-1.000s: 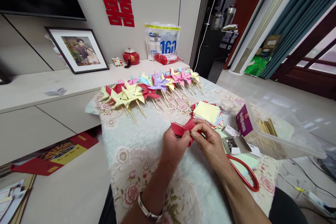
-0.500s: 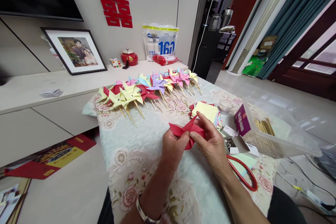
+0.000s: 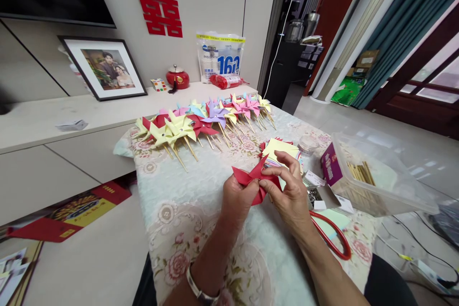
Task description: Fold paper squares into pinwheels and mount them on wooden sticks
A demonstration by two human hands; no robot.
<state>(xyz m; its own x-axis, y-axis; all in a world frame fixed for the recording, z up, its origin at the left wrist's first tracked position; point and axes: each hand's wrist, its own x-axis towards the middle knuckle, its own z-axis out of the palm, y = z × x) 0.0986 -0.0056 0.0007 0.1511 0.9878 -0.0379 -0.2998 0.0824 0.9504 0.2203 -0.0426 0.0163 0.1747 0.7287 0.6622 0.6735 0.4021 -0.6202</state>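
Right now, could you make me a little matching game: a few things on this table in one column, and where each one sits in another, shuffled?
Things:
1. folded red paper piece
2. row of finished paper pinwheels on sticks
3. clear plastic box of wooden sticks
4. red-handled scissors

Places:
A. far end of the floral tablecloth
B. pinched between the left hand and right hand
C. right edge of the table
D. beside the right forearm

Pairs: 1-B, 2-A, 3-C, 4-D
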